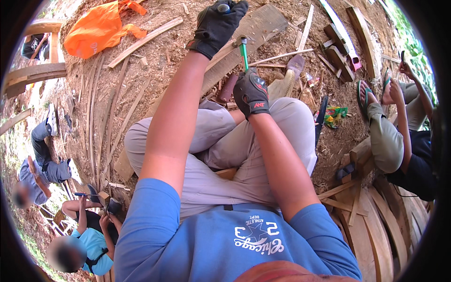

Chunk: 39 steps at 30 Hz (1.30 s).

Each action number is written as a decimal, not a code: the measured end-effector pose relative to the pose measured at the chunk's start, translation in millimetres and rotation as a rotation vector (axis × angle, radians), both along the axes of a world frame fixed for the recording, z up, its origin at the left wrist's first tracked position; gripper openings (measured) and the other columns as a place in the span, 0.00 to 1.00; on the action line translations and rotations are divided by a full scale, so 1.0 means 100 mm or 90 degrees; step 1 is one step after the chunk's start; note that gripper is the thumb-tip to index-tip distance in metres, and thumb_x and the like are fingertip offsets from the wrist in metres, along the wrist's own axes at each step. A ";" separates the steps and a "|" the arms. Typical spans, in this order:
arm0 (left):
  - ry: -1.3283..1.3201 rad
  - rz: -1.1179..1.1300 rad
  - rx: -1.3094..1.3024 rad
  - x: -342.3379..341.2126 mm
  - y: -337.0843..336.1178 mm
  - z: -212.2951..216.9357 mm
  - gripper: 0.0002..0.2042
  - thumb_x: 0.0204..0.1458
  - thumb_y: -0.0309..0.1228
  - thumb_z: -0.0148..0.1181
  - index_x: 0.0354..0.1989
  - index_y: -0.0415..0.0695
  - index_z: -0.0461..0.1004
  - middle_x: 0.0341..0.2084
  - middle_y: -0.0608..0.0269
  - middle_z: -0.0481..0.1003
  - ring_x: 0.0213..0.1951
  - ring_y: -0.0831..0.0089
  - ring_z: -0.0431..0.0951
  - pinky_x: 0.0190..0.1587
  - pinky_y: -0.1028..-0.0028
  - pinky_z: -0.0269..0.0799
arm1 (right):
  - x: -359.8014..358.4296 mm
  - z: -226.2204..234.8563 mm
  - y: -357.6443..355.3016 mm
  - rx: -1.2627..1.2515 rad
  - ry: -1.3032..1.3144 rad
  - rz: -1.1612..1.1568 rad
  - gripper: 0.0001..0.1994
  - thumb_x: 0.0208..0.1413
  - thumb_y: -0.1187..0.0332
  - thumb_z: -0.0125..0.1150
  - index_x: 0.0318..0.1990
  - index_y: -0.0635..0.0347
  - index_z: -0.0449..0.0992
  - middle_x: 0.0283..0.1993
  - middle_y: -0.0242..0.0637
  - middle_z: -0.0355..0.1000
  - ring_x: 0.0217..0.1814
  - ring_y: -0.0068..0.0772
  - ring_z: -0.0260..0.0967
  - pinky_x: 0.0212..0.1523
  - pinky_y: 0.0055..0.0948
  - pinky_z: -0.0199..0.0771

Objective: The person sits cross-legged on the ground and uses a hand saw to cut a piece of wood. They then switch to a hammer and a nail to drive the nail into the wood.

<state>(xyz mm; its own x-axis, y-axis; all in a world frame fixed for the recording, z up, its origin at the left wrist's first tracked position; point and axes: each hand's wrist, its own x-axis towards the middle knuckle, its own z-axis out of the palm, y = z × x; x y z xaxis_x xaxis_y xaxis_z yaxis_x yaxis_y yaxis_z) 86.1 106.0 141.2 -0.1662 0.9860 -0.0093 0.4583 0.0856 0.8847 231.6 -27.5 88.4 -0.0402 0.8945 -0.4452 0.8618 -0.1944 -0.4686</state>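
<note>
My left hand [217, 27], in a black glove, is closed around an upright tool whose round blue-grey end [223, 8] shows above the fist. Its lower part is hidden, so its kind is unclear. In a black glove with red marks, my right hand [251, 91] grips a hammer [244, 54] by its green handle. The hammer's small head is raised toward the left wrist, apart from the left hand. Beneath both hands lies a long, broad wooden plank [265, 26], running from the upper right down toward my crossed legs.
Wood shavings cover the ground. An orange bag [96, 30] lies at upper left, near long wood strips [101, 117]. Timber pieces [338, 61] lie at upper right. A brown cylinder [229, 88] sits by my right hand. Other people sit at left and right; curved boards [371, 221] fill the lower right.
</note>
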 end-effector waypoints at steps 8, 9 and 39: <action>-0.014 0.005 -0.026 0.03 0.00 -0.05 0.23 0.62 0.53 0.63 0.25 0.46 0.80 0.19 0.68 0.79 0.25 0.77 0.78 0.35 0.70 0.75 | 0.01 -0.04 -0.02 0.013 0.005 -0.009 0.16 0.67 0.60 0.52 0.49 0.67 0.71 0.39 0.59 0.80 0.44 0.65 0.80 0.43 0.57 0.80; -0.015 0.006 -0.017 0.03 -0.01 -0.04 0.23 0.62 0.53 0.63 0.25 0.46 0.80 0.19 0.68 0.79 0.25 0.77 0.78 0.35 0.70 0.75 | 0.00 -0.01 -0.02 0.012 0.007 -0.011 0.16 0.67 0.61 0.52 0.49 0.67 0.71 0.39 0.59 0.80 0.44 0.65 0.80 0.43 0.57 0.80; -0.032 0.004 -0.020 0.08 0.02 0.02 0.23 0.63 0.50 0.64 0.22 0.45 0.78 0.18 0.69 0.77 0.24 0.79 0.76 0.34 0.72 0.74 | 0.01 0.02 0.00 0.005 0.022 -0.009 0.16 0.66 0.60 0.52 0.47 0.67 0.73 0.39 0.60 0.80 0.45 0.65 0.80 0.44 0.57 0.80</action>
<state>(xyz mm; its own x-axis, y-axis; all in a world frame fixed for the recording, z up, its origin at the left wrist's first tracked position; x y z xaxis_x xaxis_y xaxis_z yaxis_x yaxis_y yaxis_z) 94.4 107.6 143.1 -0.1703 0.9842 -0.0484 0.4133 0.1159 0.9032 232.7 -27.4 90.4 -0.0424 0.8987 -0.4366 0.8424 -0.2028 -0.4992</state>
